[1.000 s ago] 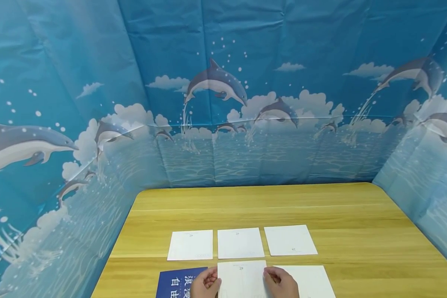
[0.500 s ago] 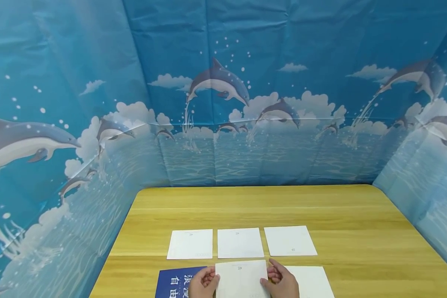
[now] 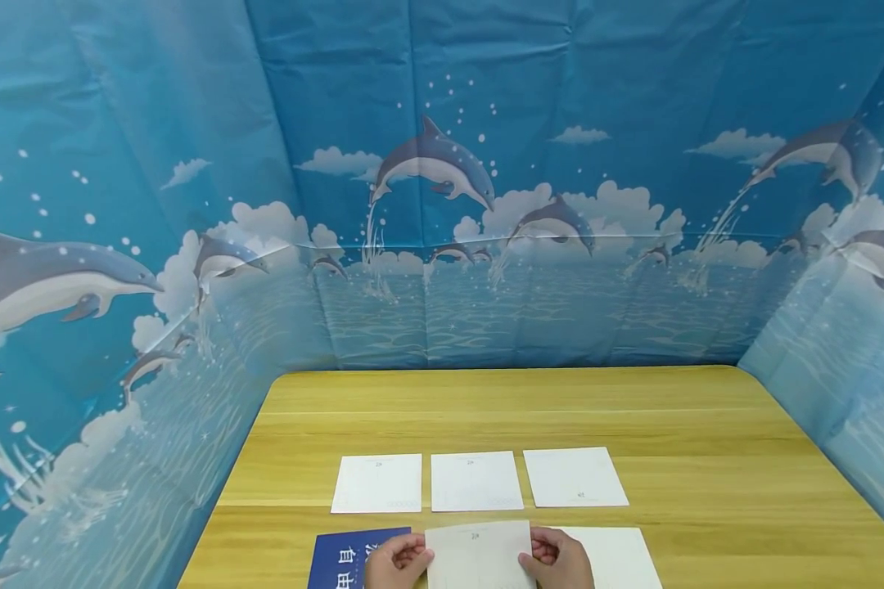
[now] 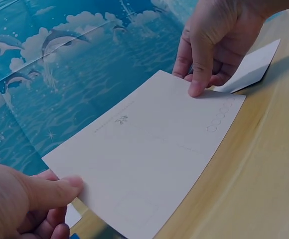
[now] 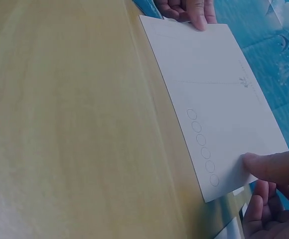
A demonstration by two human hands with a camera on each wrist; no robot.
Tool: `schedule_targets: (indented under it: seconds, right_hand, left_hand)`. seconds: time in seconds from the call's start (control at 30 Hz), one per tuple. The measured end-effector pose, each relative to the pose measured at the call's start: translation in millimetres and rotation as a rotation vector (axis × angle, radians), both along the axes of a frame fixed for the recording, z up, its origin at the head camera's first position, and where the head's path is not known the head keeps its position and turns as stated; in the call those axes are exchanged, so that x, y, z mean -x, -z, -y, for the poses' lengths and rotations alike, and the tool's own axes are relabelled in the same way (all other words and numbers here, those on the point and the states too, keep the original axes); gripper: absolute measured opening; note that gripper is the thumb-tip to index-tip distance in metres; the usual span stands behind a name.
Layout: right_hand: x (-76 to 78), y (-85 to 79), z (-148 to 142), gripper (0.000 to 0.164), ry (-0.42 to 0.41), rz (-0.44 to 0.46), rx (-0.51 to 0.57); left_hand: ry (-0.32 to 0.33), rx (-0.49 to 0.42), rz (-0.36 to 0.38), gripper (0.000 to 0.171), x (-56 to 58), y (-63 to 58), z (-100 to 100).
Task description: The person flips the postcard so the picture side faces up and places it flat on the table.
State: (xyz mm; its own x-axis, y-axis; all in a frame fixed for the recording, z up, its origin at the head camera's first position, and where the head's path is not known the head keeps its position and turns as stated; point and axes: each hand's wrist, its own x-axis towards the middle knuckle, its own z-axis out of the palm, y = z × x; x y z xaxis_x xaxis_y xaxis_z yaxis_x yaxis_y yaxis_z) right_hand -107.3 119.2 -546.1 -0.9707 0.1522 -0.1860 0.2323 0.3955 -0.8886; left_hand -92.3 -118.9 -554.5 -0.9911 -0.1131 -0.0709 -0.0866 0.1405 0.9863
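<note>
A white postcard (image 3: 479, 556) with a small printed emblem and a row of faint circles is held up off the table near its front. My left hand (image 3: 398, 563) pinches one short edge, the thumb lying on the printed face in the left wrist view. At the opposite edge my right hand (image 3: 560, 558) pinches the card, its thumb (image 5: 271, 168) on top and the fingers behind. To the left lies a blue card (image 3: 339, 558) with white characters, partly covered by the left hand. A white card (image 3: 619, 556) lies partly behind the right hand.
Three white cards form a row farther back: a left one (image 3: 376, 484), a middle one (image 3: 475, 481) and a right one (image 3: 575, 477). They lie on a wooden table (image 3: 678, 425). A blue dolphin-print curtain (image 3: 486, 319) stands behind the table and along its sides.
The right hand's fingers have shifted at the card's edge, with the index finger stretched out half a second ago and drawn in now. The held postcard has tilted slightly. Cards on the table stay put.
</note>
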Motion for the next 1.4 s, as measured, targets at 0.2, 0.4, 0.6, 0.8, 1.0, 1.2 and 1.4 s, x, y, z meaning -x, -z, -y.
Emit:
schedule_targets:
  seconds: [0.2,0.4,0.6,0.8,1.0,1.2,1.4]
  right_hand:
    - [-0.2,-2.2,2,0.032,0.009,0.012,-0.013]
    - [-1.5,-7.5,6,0.027,0.032,-0.025,-0.044]
    - [-3.0,-10.6,9,0.026,0.047,-0.088,-0.092]
    - [-3.2,-11.2,11,0.025,0.067,-0.130,-0.141]
    - [-4.7,-12.5,13,0.022,0.060,-0.186,-0.174]
    - [-4.8,-12.8,13,0.017,0.032,-0.239,-0.204]
    - [-4.4,-12.2,14,0.015,0.028,-0.253,-0.220]
  left_hand:
    - [0.014,0.072,0.011,0.022,1.1,-5.6,5]
    - [-0.038,0.149,0.023,0.022,1.1,-10.3,4]
    - [-0.102,0.255,-0.015,0.018,0.7,-11.8,0]
    - [-0.130,0.330,-0.057,0.013,0.2,-15.0,-3]
    - [-0.137,0.362,-0.116,0.010,0.8,-16.9,-5]
    - [-0.148,0.385,-0.174,0.008,1.6,-17.1,-5]
    - [-0.152,0.447,-0.347,0.010,1.5,-8.2,-3]
